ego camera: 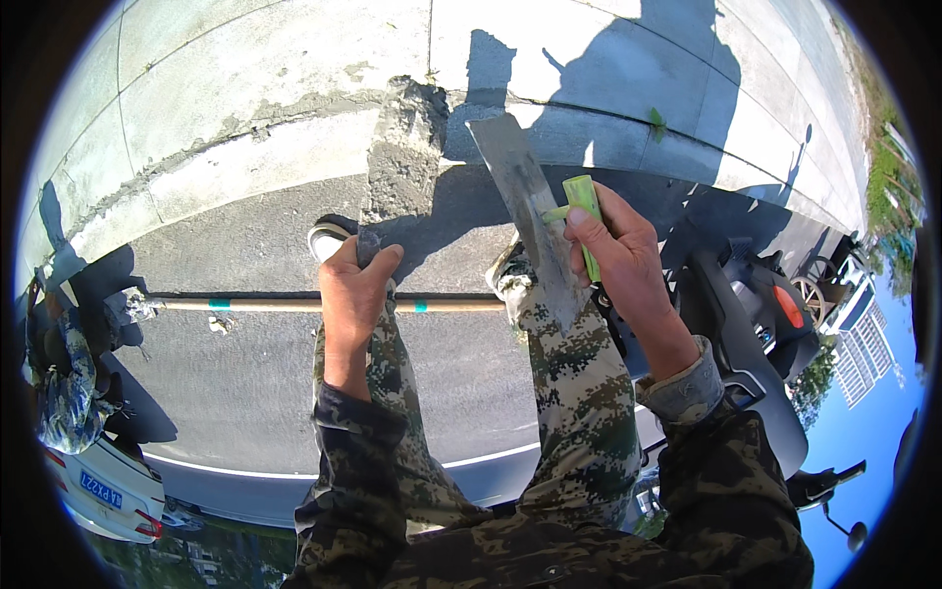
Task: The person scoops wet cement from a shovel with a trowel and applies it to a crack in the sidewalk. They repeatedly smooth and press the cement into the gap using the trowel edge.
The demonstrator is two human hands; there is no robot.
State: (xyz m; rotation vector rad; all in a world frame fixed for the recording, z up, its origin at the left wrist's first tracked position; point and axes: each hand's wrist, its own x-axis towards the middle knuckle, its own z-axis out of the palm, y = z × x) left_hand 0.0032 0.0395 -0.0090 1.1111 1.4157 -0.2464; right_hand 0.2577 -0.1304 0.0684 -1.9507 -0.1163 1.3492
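Observation:
My left hand [355, 291] is closed on the near grey end of a narrow, flat board or tool [368, 249]. Its length, coated with rough grey mortar [405, 162], reaches out over the asphalt towards the pale kerb. My right hand [622, 247] grips the green handle of a plastering trowel [585, 202]. The trowel's long, mortar-smeared metal blade [515, 177] is tilted, its far end to the right of the mortar and its near end above my right trouser leg. The two tools are apart.
A wooden pole [272, 304] with green bands lies across the asphalt before me. Beyond it runs the kerb [294, 152] with paving slabs. A dark scooter [736, 316] stands close on the right. At the left edge are another person [73, 390] and a white car [110, 493].

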